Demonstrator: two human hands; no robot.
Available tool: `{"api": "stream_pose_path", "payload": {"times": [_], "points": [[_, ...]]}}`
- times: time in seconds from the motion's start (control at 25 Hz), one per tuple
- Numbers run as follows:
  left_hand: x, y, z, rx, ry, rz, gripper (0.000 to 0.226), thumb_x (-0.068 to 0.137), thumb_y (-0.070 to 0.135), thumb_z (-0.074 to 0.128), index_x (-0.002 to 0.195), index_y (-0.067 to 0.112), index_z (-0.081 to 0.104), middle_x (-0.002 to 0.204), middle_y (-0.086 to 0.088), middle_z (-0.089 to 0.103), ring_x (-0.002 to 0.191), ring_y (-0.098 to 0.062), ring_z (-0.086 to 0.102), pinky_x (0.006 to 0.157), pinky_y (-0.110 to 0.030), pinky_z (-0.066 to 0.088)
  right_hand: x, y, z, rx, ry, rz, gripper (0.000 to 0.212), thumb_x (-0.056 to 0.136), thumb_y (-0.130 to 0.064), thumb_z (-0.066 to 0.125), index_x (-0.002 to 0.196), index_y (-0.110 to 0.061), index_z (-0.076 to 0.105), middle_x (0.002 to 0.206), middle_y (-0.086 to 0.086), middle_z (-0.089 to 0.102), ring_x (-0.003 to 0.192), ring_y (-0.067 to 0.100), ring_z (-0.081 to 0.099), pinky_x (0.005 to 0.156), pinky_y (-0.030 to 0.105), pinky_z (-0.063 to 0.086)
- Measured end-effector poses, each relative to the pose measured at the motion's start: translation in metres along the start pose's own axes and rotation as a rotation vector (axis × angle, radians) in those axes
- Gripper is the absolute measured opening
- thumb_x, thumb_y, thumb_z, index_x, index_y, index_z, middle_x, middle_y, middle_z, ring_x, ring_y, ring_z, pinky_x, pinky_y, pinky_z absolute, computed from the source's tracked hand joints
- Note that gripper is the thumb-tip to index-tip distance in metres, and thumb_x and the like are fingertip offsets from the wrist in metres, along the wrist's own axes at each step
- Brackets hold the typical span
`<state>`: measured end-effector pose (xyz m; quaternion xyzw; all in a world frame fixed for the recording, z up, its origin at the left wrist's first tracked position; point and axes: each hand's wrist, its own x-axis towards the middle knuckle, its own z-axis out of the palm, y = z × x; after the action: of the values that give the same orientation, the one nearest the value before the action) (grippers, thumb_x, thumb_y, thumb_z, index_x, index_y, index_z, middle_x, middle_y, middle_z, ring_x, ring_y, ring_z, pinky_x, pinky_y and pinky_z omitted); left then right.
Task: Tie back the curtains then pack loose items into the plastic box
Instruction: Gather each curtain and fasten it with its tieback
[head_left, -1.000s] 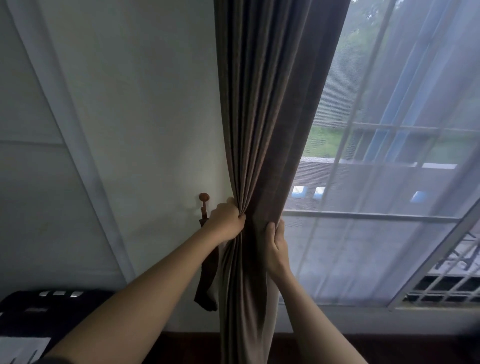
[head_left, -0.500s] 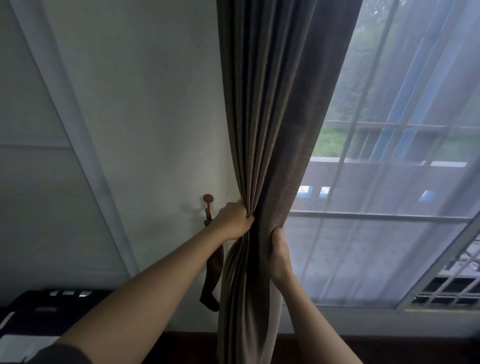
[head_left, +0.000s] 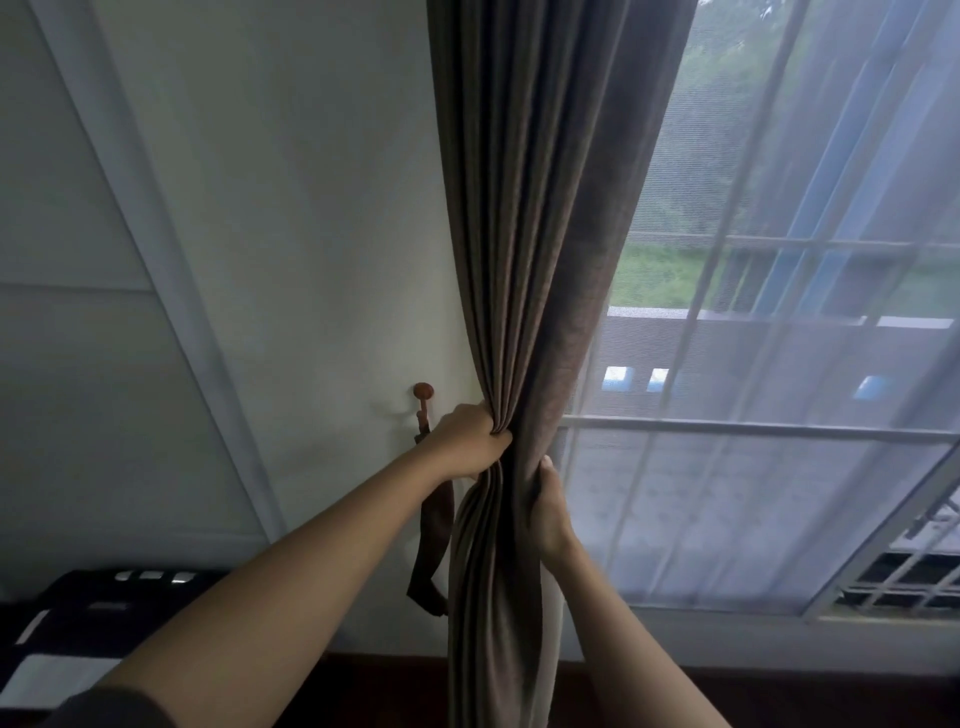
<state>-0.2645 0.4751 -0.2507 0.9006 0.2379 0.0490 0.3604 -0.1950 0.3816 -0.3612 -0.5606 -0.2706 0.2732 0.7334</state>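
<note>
Centre frame: left hand (head_left: 470, 441) clenches the curtain (head_left: 545, 234), right hand (head_left: 548, 506) grips its edge, bunched for the tieback (head_left: 434, 545) alongside.

There is 1 thick brown curtain (head_left: 545, 208). There is 1 thin white curtain (head_left: 753, 509) over 1 window (head_left: 727, 634). There are 2 hands, the left hand (head_left: 467, 441) and the right hand (head_left: 548, 506), on 2 bare arms. There is 1 dark sleeve (head_left: 119, 706) at the bottom edge. The wall has 1 round brown knob (head_left: 423, 391), and 1 brown strap (head_left: 434, 545) hangs under it. Low on the left there is 1 black thing (head_left: 78, 608) with 3 small shiny spots (head_left: 149, 576) on top. Outside there are 3 little blue squares (head_left: 615, 378).
</note>
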Motion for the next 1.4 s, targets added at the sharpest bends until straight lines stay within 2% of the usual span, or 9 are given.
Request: {"api": "stream_pose_path", "payload": {"times": [0.12,0.4,0.56,0.68,0.8,0.96,1.04,1.24,1.4], "points": [[0.003,0.002,-0.001,-0.024,-0.014,0.002,0.023,0.095,0.017,0.043,0.115,0.007,0.050,0.072,0.000,0.054,0.058,-0.015,0.058,0.054,-0.022,0.051,-0.001,0.009,0.002,-0.058,0.009,0.063,0.053,0.102,-0.037,0.007,0.115,-0.028,0.057,0.112,0.000,0.064,0.111,0.010,0.057,0.101,0.027,0.042],[0.002,0.009,0.005,-0.223,-0.136,-0.031,0.016,0.082,0.025,0.058,0.094,0.015,0.063,0.090,-0.003,0.066,0.090,-0.021,0.065,0.072,-0.029,0.058,-0.007,0.020,0.009,-0.027,0.094,0.038,0.044,0.104,-0.021,0.017,0.095,-0.025,0.061,0.078,-0.001,0.071,0.076,0.005,0.067,0.070,0.023,0.052],[0.007,0.019,0.008,-0.011,-0.078,-0.002,0.055,0.073,0.055,0.068,0.115,0.020,0.061,0.107,-0.002,0.065,0.095,-0.019,0.064,0.064,-0.025,0.057,-0.008,0.021,0.012,-0.141,0.055,0.013,0.032,0.104,-0.024,0.023,0.116,-0.040,0.047,0.109,-0.012,0.063,0.104,-0.002,0.060,0.083,0.017,0.050],[0.013,0.028,0.011,0.099,0.027,-0.044,0.057,0.070,0.059,0.067,0.114,0.023,0.060,0.102,0.001,0.060,0.092,-0.019,0.062,0.065,-0.026,0.054,-0.004,0.022,0.013,-0.120,0.018,-0.004,0.032,0.104,-0.018,0.022,0.133,-0.028,0.032,0.115,-0.021,0.051,0.100,-0.023,0.052,0.079,0.002,0.043],[0.021,0.038,0.016,0.199,0.094,-0.090,0.049,0.074,0.056,0.061,0.107,0.020,0.060,0.097,0.001,0.061,0.083,-0.019,0.059,0.059,-0.024,0.047,-0.004,0.014,0.012,-0.100,0.019,-0.010,0.039,0.104,-0.023,0.022,0.138,-0.014,0.039,0.122,-0.008,0.057,0.104,-0.010,0.055,0.081,0.004,0.046],[0.037,0.038,0.022,0.424,0.204,-0.085,0.085,0.064,0.071,0.050,0.130,0.017,0.046,0.126,-0.006,0.052,0.117,-0.027,0.050,0.090,-0.034,0.045,-0.003,0.008,0.010,-0.114,0.037,0.025,0.041,0.104,-0.024,0.024,0.137,-0.009,0.042,0.128,0.007,0.057,0.111,0.003,0.055,0.093,0.017,0.048],[0.043,0.034,0.027,0.302,0.192,-0.039,0.083,0.061,0.069,0.052,0.127,0.017,0.048,0.125,-0.008,0.049,0.119,-0.026,0.046,0.094,-0.035,0.045,-0.002,0.008,0.010,-0.104,0.029,0.026,0.040,0.104,-0.023,0.025,0.135,-0.009,0.044,0.126,0.007,0.058,0.116,0.010,0.055,0.090,0.015,0.049],[0.016,0.013,0.040,-0.303,0.322,0.024,0.019,0.073,0.022,0.067,0.063,0.017,0.052,0.062,0.006,0.057,0.057,-0.011,0.055,0.048,-0.012,0.040,-0.004,0.030,0.014,-0.104,-0.006,0.095,0.042,0.103,-0.035,0.020,0.129,-0.022,0.051,0.125,-0.001,0.060,0.121,0.008,0.052,0.100,0.024,0.045],[-0.013,-0.036,0.007,-0.501,0.507,-0.041,0.027,0.064,0.023,0.069,0.089,0.013,0.066,0.083,0.004,0.067,0.075,-0.008,0.064,0.060,-0.010,0.046,-0.003,0.050,0.034,-0.304,-0.139,0.226,0.077,0.080,-0.077,0.011,0.138,-0.037,0.041,0.141,-0.006,0.048,0.132,0.010,0.040,0.113,0.034,0.029]]}}
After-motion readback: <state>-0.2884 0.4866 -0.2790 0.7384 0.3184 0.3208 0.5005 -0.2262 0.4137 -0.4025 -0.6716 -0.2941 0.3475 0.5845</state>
